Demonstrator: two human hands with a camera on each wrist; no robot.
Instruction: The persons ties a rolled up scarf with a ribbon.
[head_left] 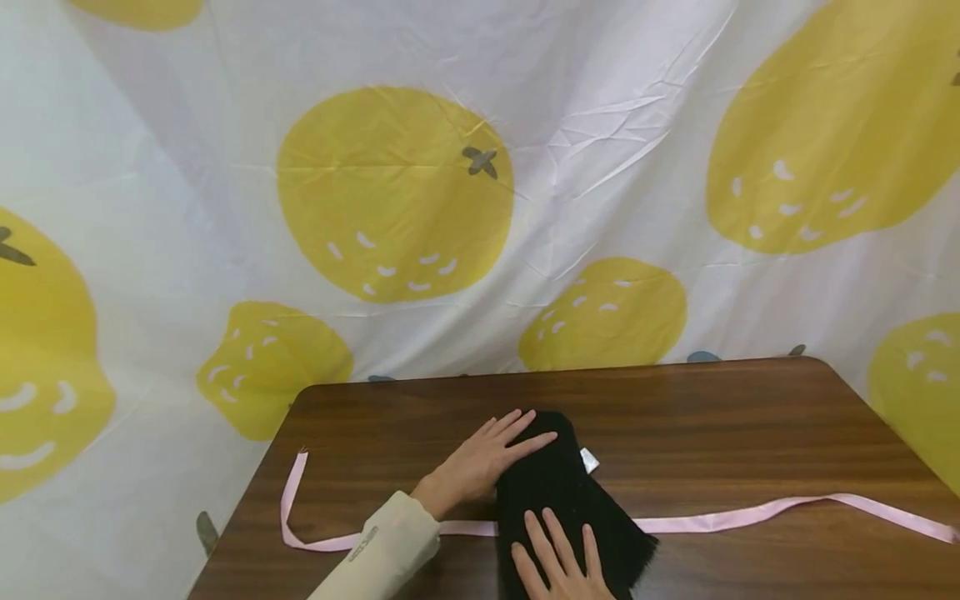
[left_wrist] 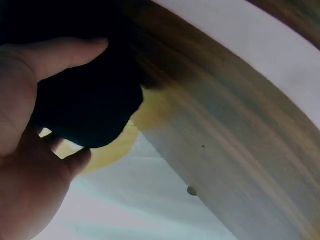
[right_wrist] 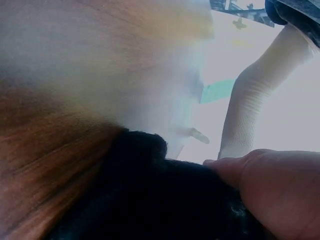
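A black folded cloth (head_left: 543, 482), fringed at its right end like a scarf, lies on the wooden table with a small white tag (head_left: 589, 461) at its side. Beneath it a long pink ribbon (head_left: 701, 523) runs out to both sides. My left hand (head_left: 472, 465) rests on the cloth's far part, fingers extended over it; in the left wrist view the thumb (left_wrist: 70, 56) lies along the dark fabric (left_wrist: 95, 110). Nearer to me, my right hand (head_left: 564, 571) presses flat with spread fingers. Only part of that hand (right_wrist: 280, 192) shows in the right wrist view.
The brown table (head_left: 750, 433) has rounded far corners. Behind it hangs a white curtain (head_left: 187, 167) printed with yellow lemons. The ribbon's left end bends up toward the far side; its right end reaches near the table's right edge.
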